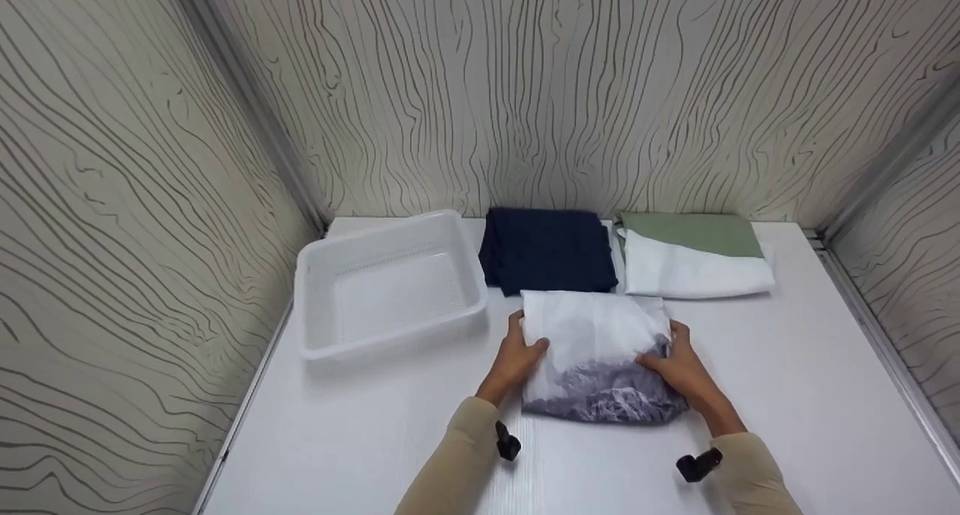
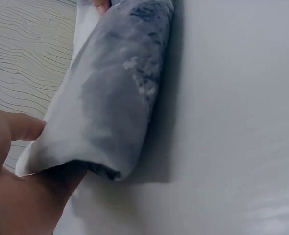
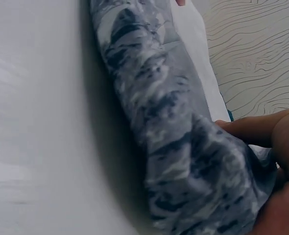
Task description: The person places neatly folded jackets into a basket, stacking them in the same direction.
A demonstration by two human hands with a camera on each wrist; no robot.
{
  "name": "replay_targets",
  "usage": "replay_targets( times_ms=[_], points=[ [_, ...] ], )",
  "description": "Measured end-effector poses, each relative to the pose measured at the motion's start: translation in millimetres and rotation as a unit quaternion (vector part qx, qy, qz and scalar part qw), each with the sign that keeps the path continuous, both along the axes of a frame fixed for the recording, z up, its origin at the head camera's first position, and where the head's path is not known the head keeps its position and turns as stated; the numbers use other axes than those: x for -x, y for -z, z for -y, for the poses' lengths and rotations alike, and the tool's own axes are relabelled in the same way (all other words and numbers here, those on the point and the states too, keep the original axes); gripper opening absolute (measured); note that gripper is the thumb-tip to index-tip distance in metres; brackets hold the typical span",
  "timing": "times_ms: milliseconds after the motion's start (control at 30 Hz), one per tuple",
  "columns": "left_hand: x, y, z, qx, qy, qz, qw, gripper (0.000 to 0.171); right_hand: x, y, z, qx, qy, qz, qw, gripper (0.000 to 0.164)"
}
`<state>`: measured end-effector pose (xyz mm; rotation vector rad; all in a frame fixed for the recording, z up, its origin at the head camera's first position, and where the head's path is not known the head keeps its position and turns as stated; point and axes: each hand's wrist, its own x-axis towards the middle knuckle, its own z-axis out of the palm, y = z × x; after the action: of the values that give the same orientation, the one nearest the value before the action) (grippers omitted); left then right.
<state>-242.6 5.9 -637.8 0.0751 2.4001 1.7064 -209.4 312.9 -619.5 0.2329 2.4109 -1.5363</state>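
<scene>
A folded white garment [image 1: 585, 335] with a grey-blue mountain print lies across the front middle of the table, between both hands. My left hand [image 1: 517, 356] grips its left edge, thumb on top and the other fingers tucked underneath. On the opposite edge my right hand [image 1: 679, 365] grips the printed cloth [image 3: 183, 166], thumb over the top. In the left wrist view, the folded layers [image 2: 110, 98] bulge in a rounded roll, and a dark gap opens under the near end by the left hand [image 2: 22, 181].
An open white plastic basket [image 1: 394, 342] stands at the left. Behind the garment lie a folded navy cloth [image 1: 551, 252] and a folded green-and-white one [image 1: 694, 263]. Patterned wall panels [image 1: 525, 87] enclose the white table [image 1: 375, 440] at the back and sides.
</scene>
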Motion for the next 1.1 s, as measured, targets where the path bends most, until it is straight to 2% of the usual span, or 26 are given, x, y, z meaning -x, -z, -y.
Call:
replay_targets(
  times_ms=[100, 167, 300, 467, 567, 700, 867, 967, 1100],
  points=[
    [1.4, 1.6, 1.6, -0.017, -0.004, 0.008, 0.9998, 0.079, 0.9, 6.2, 0.1, 0.018, 0.002, -0.021, 1.0, 0.118],
    [1.4, 3.8, 3.6, -0.03, -0.003, 0.01, 0.9995, 0.082, 0.5, 10.9, -0.1, 0.03, -0.002, -0.039, 0.999, 0.118],
    [3.1, 8.2, 7.7, -0.057, 0.012, 0.003, 0.9983, 0.083, 0.2, 17.4, -1.9, 0.05, -0.019, -0.066, 0.996, 0.098],
    [3.9, 12.1, 12.3, -0.085, 0.039, 0.002, 0.9956, 0.055, -0.3, 21.0, -2.6, 0.076, -0.042, -0.058, 0.995, 0.067],
    [2.7, 13.1, 14.0, -0.116, 0.04, 0.035, 0.9918, 0.044, 0.3, 23.6, -2.0, 0.099, -0.041, -0.033, 0.994, 0.058],
    [1.8, 14.3, 14.6, -0.15, 0.023, 0.081, 0.9851, 0.048, 2.3, 26.5, -1.7, 0.109, -0.028, 0.005, 0.994, 0.06],
    [2.2, 16.8, 16.3, -0.191, 0.017, 0.111, 0.9752, 0.059, 6.2, 27.5, -2.1, 0.1, -0.04, 0.015, 0.994, 0.079],
    [2.0, 17.2, 17.9, -0.216, 0.029, 0.122, 0.9684, 0.065, 8.1, 27.1, -3.4, 0.116, -0.048, 0.014, 0.992, 0.086],
    [1.8, 18.4, 21.0, -0.224, 0.057, 0.12, 0.9654, 0.067, 8.5, 27.2, -5.4, 0.134, -0.065, -0.003, 0.989, 0.082]
  ],
)
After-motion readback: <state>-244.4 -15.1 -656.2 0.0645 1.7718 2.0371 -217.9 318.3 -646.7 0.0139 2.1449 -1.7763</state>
